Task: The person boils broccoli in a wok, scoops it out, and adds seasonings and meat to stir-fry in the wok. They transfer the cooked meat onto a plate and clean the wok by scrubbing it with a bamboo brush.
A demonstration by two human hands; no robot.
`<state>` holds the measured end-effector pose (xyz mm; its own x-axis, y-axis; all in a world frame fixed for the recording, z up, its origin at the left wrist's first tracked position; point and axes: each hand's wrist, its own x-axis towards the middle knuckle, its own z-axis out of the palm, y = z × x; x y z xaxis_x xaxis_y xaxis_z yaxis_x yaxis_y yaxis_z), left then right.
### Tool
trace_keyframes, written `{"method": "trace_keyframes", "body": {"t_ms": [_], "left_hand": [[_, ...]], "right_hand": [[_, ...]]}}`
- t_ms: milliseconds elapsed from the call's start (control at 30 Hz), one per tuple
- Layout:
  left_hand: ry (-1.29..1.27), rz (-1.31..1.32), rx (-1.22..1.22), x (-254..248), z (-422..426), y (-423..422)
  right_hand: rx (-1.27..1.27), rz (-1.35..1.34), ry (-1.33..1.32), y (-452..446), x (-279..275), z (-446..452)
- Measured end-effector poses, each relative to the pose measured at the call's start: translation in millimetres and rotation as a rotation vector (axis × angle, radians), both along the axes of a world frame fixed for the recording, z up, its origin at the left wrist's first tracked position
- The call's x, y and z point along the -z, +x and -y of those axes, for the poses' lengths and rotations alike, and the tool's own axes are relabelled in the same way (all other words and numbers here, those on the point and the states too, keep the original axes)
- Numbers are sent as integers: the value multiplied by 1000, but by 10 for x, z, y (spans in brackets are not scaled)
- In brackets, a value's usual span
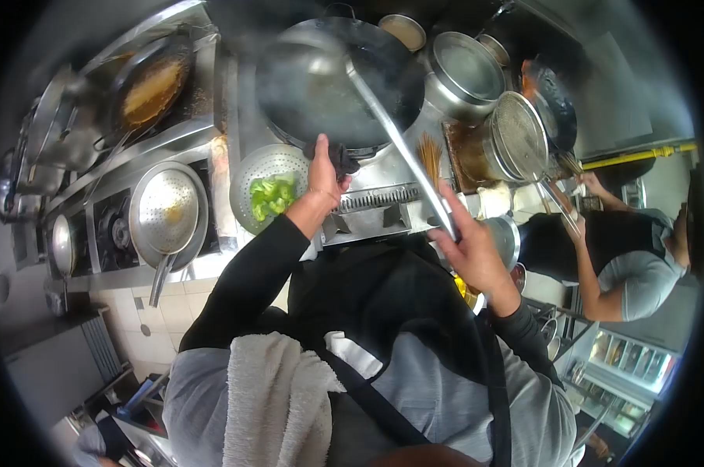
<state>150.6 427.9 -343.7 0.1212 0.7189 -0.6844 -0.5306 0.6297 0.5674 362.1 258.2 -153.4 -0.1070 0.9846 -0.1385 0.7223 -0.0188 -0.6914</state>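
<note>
A large dark wok (399, 74) sits on the stove in front of me, with steam over it. My left hand (325, 177) is closed at its near rim, where a bunched black cloth (344, 160) covers the handle. My right hand (476, 253) grips the end of a long metal ladle (391, 128), whose wide bowl hangs over the left part of the wok. Steam blurs the wok's contents. Just left of my left hand is a perforated metal strainer (247, 167) holding green vegetable pieces (272, 196).
A bundle of thin sticks (430, 156) stands right of the ladle. Metal pots (467, 66) and a mesh strainer (519, 136) are at the right. Leftward are a perforated pan (165, 206) and an oily wok (151, 86). Another person (624, 265) works at the right.
</note>
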Motion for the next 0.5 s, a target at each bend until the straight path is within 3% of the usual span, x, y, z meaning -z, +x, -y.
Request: {"method": "trace_keyframes", "body": {"t_ms": [100, 167, 233, 300, 400, 500], "left_hand": [[-53, -10, 191, 135, -195, 88], [-73, 15, 89, 246, -249, 157], [-107, -23, -16, -23, -243, 250], [50, -39, -13, 375, -244, 241], [96, -9, 33, 423, -197, 74], [163, -90, 52, 363, -145, -197]], "right_hand": [[148, 3, 145, 252, 226, 242], [271, -5, 186, 423, 324, 492], [444, -41, 100, 485, 346, 774], [559, 19, 27, 617, 623, 1201], [760, -43, -135, 653, 975, 1915], [877, -44, -55, 574, 1254, 2590]]}}
